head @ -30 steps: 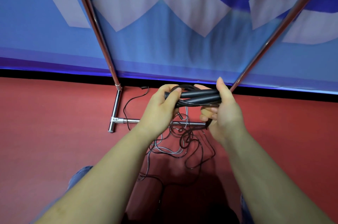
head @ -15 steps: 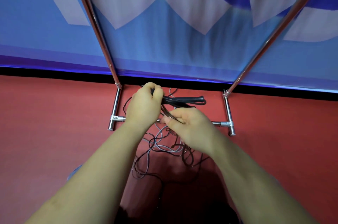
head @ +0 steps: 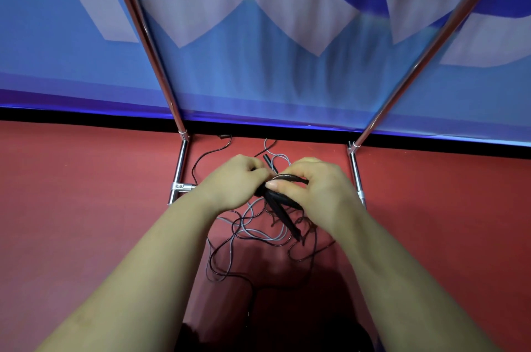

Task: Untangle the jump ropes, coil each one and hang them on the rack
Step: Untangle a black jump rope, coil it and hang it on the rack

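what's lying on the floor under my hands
A tangle of black and grey cords on the red floor, between the rack's feet. The hands and black handles cover its middle.

Both forearms are bare to the frame's bottom edge, with no sleeve, watch or ring on the left hand (head: 230, 183) or right hand (head: 319, 188). The right thumbnail is short and unpainted (slightly glossy).

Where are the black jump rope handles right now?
In the head view, the black handles sit mid-frame, gripped between the left hand and right hand, above the tangled cords on the red floor, between the rack's feet.
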Tool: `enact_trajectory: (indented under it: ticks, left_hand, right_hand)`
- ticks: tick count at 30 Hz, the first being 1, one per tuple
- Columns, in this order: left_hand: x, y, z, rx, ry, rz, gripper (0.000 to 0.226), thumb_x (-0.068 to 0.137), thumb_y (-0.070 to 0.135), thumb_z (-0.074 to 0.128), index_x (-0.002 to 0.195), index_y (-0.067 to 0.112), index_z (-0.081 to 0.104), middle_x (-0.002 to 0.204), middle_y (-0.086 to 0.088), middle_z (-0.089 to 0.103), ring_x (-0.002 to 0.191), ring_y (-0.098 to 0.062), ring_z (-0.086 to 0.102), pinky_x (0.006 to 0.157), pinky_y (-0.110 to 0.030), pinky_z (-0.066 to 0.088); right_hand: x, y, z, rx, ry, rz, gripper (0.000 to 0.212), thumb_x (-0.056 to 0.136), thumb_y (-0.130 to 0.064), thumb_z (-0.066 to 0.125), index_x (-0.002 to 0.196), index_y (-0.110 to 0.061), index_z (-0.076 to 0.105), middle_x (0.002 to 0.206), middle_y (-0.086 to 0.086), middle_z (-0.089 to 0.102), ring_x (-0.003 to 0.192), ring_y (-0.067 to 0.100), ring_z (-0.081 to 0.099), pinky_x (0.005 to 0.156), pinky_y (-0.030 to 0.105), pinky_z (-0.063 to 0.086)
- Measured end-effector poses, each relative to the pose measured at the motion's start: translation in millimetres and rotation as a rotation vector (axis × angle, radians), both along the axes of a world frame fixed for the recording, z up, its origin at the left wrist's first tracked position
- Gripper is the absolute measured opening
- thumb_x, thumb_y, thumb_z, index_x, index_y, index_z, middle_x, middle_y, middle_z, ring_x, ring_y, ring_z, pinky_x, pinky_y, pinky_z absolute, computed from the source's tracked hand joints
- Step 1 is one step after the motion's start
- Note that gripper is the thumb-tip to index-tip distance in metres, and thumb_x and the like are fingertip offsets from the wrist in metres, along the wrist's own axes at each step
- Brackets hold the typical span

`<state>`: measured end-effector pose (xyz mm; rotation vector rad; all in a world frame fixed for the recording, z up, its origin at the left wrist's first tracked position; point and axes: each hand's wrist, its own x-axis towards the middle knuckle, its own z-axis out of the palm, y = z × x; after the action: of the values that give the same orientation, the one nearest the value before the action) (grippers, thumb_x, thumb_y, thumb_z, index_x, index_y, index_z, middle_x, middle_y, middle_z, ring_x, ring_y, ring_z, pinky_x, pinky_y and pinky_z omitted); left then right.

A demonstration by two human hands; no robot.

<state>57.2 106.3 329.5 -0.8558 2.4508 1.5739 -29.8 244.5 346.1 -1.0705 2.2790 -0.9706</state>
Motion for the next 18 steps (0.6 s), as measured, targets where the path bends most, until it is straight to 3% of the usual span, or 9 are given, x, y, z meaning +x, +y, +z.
enact_trajectory:
  ticks: [4,7,9,11,13,15,18]
  left_hand:
    - [0.9,6.4,7.0,0.16,0.041,-0.061,0.031,0.091,0.002,0.041,0.091,0.008,0.072,0.053,0.012,0.06,0.043,0.002,0.045,0.048,-0.009,0.034]
    - [1.7,10.3,5.8,0.273,0.003,-0.072,0.029,0.093,0.002,0.039,0.092,-0.004,0.068,0.042,0.011,0.046,0.036,-0.002,0.033,0.039,-0.013,0.027]
    - [2.0,12.2,8.0,0.346,-0.015,-0.044,0.029,0.094,0.004,0.036,0.089,-0.015,0.058,0.042,0.006,0.036,0.034,-0.007,0.024,0.036,-0.016,0.019]
    - [1.2,13.2,11.2,0.413,-0.001,-0.013,0.027,0.094,0.005,0.033,0.08,-0.008,0.052,0.039,0.003,0.032,0.032,-0.009,0.021,0.037,-0.015,0.016]
    - [-0.9,14.5,13.3,0.5,0.041,0.015,0.028,0.093,0.008,0.032,0.076,-0.005,0.051,0.041,-0.004,0.032,0.033,-0.011,0.018,0.038,-0.014,0.016]
    - [-4.3,15.9,16.1,0.613,0.079,0.064,0.035,0.09,0.013,0.033,0.069,-0.006,0.053,0.046,-0.005,0.031,0.034,-0.01,0.014,0.039,-0.012,0.014]
    - [-10.9,17.1,15.6,0.745,0.127,0.158,0.059,0.095,0.019,0.032,0.045,0.013,0.062,0.037,0.0,0.033,0.031,-0.005,0.014,0.039,-0.014,0.008]
  right_hand:
    - [-6.0,2.4,-1.4,0.202,-0.317,0.082,0.048,0.086,-0.045,0.06,0.065,-0.003,0.056,0.056,0.002,0.036,0.05,0.013,0.03,0.052,0.027,0.026]
    - [-6.6,3.1,1.5,0.241,-0.517,0.084,0.044,0.089,-0.044,0.055,0.057,-0.014,0.057,0.043,-0.011,0.038,0.038,0.002,0.03,0.045,0.017,0.026]
    - [-8.1,1.4,1.6,0.246,-0.565,0.064,0.047,0.089,-0.047,0.053,0.067,-0.008,0.067,0.044,-0.011,0.046,0.038,0.002,0.035,0.047,0.017,0.03]
    - [-9.9,2.9,-1.7,0.229,-0.685,0.02,0.057,0.089,-0.047,0.052,0.086,0.008,0.066,0.055,0.005,0.051,0.034,0.005,0.034,0.041,0.018,0.03]
    - [-7.7,4.0,-4.9,0.186,-0.848,-0.057,0.043,0.094,-0.034,0.052,0.083,0.007,0.061,0.067,0.014,0.053,0.028,0.006,0.036,0.037,0.018,0.032]
    - [-3.8,2.2,-3.0,0.099,-1.044,-0.082,0.035,0.097,-0.015,0.042,0.068,-0.004,0.059,0.053,0.01,0.051,0.028,0.006,0.037,0.036,0.016,0.031]
    - [0.8,-7.3,-0.8,-0.14,-1.336,-0.098,0.037,0.092,-0.007,0.03,0.062,-0.006,0.053,0.043,-0.001,0.04,0.031,0.003,0.026,0.034,0.015,0.019]
